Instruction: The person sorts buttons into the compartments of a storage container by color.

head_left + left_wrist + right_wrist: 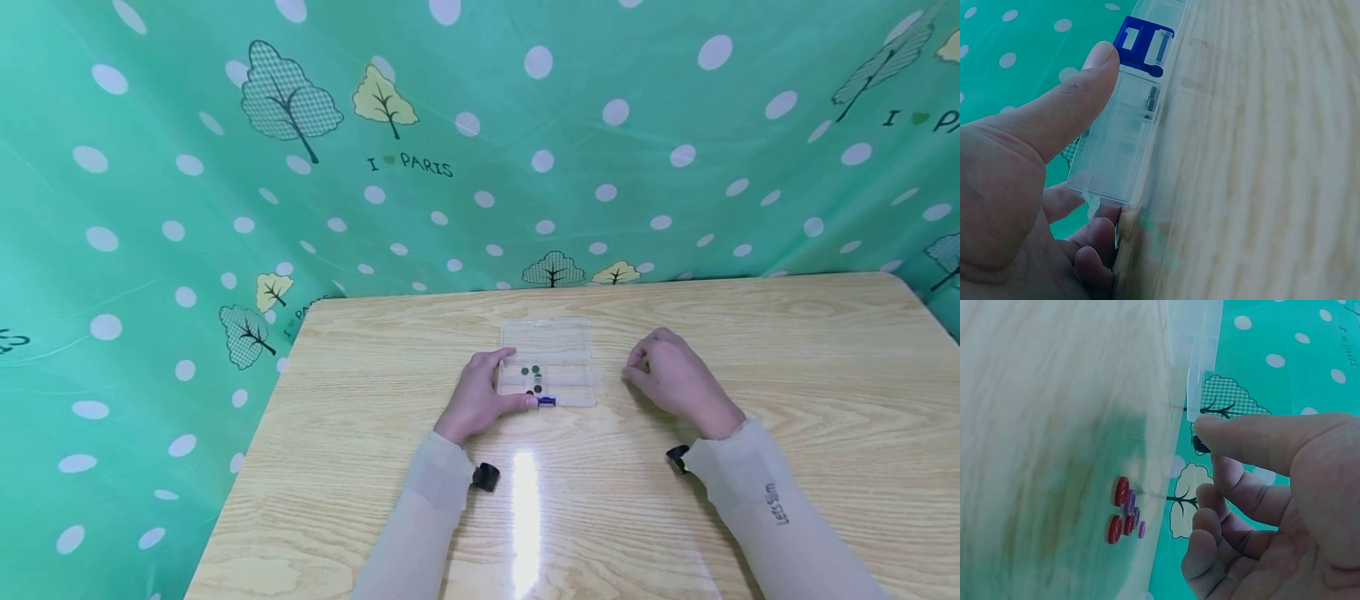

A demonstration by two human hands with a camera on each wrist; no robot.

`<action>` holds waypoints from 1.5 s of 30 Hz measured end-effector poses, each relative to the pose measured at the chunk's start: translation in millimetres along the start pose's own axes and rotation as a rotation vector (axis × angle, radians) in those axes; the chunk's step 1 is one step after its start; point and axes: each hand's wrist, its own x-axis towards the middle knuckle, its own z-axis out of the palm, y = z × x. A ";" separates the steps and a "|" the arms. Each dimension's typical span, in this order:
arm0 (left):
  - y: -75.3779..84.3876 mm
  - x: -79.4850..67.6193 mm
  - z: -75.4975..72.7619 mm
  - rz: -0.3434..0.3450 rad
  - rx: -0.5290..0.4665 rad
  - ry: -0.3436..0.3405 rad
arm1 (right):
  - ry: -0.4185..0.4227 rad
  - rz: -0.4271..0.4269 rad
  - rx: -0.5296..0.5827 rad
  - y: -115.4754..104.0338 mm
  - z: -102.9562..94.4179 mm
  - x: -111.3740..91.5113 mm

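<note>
L hand (480, 392), fingers wide, grips clear box (574, 375) nr blue latch (1142, 47), R hand (678, 377) pinches dark button (1198, 445) btwn fingertips, w/ red/purple buttons (1128, 524) near 'em on table (360, 467).

Box (576, 377) on table (615, 508), before curtain (495, 154); some buttons (536, 369) inside, others (1121, 491) to its right.

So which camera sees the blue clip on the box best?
The left wrist view: the blue clip is big and close there. The head view shows it tiny; the right wrist view doesn't show it.

One box (576, 373), five dark buttons (537, 388) visible inside, three red buttons (1121, 491), three purple buttons (1129, 502)
</note>
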 end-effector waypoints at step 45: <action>-2.5 1.9 1.9 -0.012 0.016 0.007 | 0.005 -0.081 0.049 -49.3 23.7 5.8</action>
